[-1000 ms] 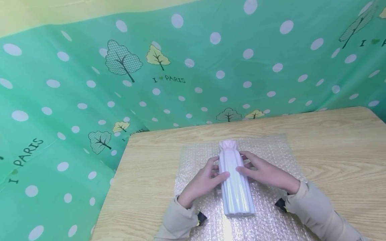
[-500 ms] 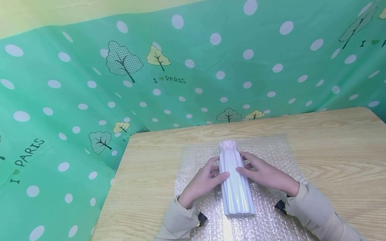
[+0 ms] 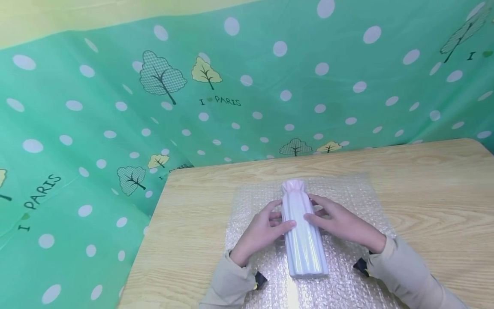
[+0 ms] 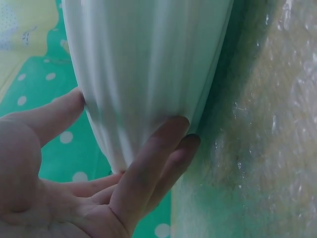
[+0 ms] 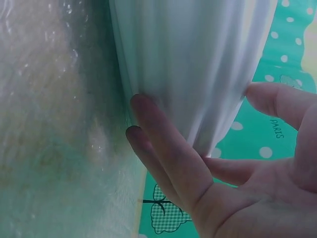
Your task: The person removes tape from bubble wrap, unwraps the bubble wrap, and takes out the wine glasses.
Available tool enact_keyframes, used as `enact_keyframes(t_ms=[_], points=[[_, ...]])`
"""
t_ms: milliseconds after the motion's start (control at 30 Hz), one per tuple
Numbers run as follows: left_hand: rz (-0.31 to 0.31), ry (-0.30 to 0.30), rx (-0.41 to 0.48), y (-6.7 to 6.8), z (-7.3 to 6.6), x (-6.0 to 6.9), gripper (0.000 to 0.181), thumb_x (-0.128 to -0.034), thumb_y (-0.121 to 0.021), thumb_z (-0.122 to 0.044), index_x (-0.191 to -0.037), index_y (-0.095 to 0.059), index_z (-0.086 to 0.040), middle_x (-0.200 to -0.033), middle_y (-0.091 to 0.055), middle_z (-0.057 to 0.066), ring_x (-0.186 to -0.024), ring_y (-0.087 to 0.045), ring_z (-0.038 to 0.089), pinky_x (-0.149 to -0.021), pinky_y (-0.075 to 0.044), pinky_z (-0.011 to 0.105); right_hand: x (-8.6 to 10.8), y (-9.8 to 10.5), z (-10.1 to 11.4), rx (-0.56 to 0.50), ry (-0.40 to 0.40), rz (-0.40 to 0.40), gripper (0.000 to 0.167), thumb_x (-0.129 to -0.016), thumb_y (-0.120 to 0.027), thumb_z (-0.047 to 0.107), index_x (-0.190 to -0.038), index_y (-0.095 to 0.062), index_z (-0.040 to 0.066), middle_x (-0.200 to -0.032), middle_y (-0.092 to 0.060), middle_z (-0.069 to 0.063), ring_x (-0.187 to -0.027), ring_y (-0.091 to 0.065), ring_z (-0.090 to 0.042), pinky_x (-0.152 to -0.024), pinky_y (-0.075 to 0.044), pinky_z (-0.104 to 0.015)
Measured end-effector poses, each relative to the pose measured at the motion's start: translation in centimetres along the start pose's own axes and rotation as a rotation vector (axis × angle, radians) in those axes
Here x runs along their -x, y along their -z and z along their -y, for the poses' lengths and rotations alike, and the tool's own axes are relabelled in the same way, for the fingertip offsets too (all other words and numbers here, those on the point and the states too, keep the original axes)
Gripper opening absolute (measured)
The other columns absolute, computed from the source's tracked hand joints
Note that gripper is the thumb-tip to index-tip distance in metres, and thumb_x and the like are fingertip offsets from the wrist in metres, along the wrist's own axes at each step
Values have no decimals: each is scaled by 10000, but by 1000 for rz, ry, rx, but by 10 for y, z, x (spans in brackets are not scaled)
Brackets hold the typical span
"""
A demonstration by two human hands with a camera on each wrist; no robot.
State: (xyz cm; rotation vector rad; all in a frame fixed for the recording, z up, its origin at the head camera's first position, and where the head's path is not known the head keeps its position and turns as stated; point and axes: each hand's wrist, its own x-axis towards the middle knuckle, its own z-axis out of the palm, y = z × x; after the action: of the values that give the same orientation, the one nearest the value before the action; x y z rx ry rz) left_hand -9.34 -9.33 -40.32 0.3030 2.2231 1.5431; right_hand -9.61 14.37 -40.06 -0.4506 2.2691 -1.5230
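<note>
A glossy white ribbed vase (image 3: 304,240) with a pinkish fluted neck lies on its side on bubble wrap (image 3: 347,274), neck toward the back. The left hand (image 3: 259,234) holds its left side, thumb on top and fingers against the flank. From the right, the right hand (image 3: 343,221) holds it the same way, its thumb near the other one. In the left wrist view, fingertips touch the vase (image 4: 143,64) low on its side. The right wrist view shows the vase (image 5: 188,64) between thumb and fingers, close above the bubble wrap (image 5: 59,148).
Around the bubble wrap lies a light wooden table (image 3: 185,223). Behind and to the left hangs a green cloth (image 3: 216,159) with white dots and printed trees. Beige sleeves with small black pieces at the cuffs cover both forearms.
The head view has shifted slightly, so the whole scene sits a little farther right. Both hands keep their hold on the vase, with no visible movement over the wrap.
</note>
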Motion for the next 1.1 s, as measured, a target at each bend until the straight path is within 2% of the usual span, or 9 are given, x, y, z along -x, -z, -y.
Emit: enact_keyframes(t_ms=[367,667,1100], points=[[-13,11,22,0,-4,2,822,-891,-739,-340,-1542,-310,-78,-1351,-564,269,-1027,-696,249,-794,-619,329,3,-1,5,-18,20,-21,733,-979,-625,299,-1527,-270,-35,-1432,-434,-339,-1148,-612,-418,-793,-619,-340],[-24,-19,40,0,-5,3,812,-884,-747,-312,-1546,-314,-129,-1366,-558,251,-1047,-689,244,-782,-613,284,6,0,9,-10,29,-49,754,-972,-635,316,-1540,-262,-13,-1492,-374,-325,-1197,-572,-461,-815,-618,-396],[-52,-68,37,1,-11,8,801,-883,-749,-321,-1542,-325,-155,-1399,-538,239,-1101,-668,288,-803,-610,297,10,0,16,11,79,-96,747,-966,-652,295,-1552,-275,25,-1521,-357,-286,-1200,-563,-467,-785,-622,-347]])
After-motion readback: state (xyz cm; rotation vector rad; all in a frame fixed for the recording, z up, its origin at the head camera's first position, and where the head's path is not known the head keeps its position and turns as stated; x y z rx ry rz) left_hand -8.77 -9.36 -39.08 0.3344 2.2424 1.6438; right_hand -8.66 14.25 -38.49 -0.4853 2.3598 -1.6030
